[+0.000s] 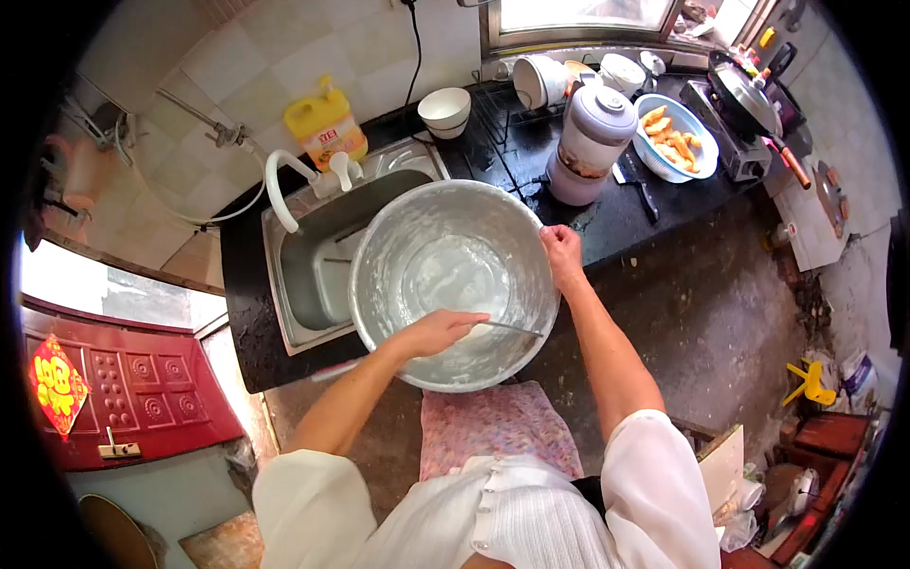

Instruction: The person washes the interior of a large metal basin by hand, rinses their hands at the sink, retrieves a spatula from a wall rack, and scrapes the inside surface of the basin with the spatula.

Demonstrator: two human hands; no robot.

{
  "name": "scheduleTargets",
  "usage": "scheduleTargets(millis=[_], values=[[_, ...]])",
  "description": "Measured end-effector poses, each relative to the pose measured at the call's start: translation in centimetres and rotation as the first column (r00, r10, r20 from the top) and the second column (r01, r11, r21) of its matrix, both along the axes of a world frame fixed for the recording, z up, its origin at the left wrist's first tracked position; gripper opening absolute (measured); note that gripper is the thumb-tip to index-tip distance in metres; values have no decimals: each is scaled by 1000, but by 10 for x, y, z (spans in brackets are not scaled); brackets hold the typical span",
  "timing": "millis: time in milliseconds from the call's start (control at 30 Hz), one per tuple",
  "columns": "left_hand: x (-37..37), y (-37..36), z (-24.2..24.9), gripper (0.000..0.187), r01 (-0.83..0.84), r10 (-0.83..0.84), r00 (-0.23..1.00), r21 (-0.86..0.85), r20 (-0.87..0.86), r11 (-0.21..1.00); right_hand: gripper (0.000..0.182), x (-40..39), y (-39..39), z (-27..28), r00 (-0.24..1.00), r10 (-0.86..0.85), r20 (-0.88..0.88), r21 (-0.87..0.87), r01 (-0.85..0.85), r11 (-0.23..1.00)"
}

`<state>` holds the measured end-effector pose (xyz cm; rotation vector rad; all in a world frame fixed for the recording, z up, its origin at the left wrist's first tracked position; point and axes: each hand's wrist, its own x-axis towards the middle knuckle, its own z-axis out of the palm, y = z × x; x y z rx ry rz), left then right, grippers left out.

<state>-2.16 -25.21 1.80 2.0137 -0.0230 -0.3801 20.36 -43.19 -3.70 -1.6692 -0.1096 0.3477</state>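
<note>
A large metal basin [455, 270] with pale residue on its inside is tilted toward me at the counter's front edge, partly over the sink. My right hand [563, 254] is closed on the basin's upper right rim. Inside the basin, my left hand [442, 332] holds a thin grey utensil [515, 328], whose far end points right toward the lower right wall. The fingers of my left hand are wrapped round its near end.
Left of the basin is a steel sink [318, 275] with a white faucet [282, 190] and a yellow bottle [327, 128]. On the black counter stand a white bowl [445, 112], a blender [590, 142], a knife [643, 196], a food basket [675, 137] and a stove [735, 142].
</note>
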Motion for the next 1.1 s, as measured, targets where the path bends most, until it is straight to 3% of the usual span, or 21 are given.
scheduleTargets(millis=[67,167,200,300,333,533,633,733,833,967,1000,1100], values=[[-3,12,16,40,69,-69,991,-3,-119,998,24,-2,-1,2,1000,-5,30,-66,7,998],[17,9,31,39,27,-27,982,-3,-186,1000,26,-3,4,2,998,-30,61,-151,39,988],[20,0,31,39,-94,86,978,-36,-190,995,27,-3,7,-1,997,-40,65,-172,51,984],[11,-12,18,40,-140,136,985,-34,-107,990,29,-1,4,-2,992,-69,108,-216,91,972],[3,-6,21,40,-33,39,991,51,-124,998,30,-2,1,0,989,-74,125,-230,101,968],[-16,33,41,41,185,-146,950,120,-276,975,32,-3,3,-6,987,-118,112,-260,144,955],[-14,47,5,40,223,-231,972,150,35,963,32,-7,4,-1,985,-162,66,-246,173,954],[6,10,47,40,84,-47,965,135,-259,987,32,-13,3,5,996,-72,57,-258,84,963],[7,-18,27,41,-291,253,898,-55,-361,955,31,-15,6,4,995,-84,50,-234,94,968],[-23,5,12,41,31,-16,995,151,-101,988,31,-12,3,-2,991,-106,78,-263,123,957],[-20,10,44,41,91,-49,945,114,-325,989,31,-12,3,-1,990,-104,97,-284,127,950],[-23,41,-10,40,217,-210,976,189,-59,958,32,-11,7,2,988,-109,111,-311,139,940]])
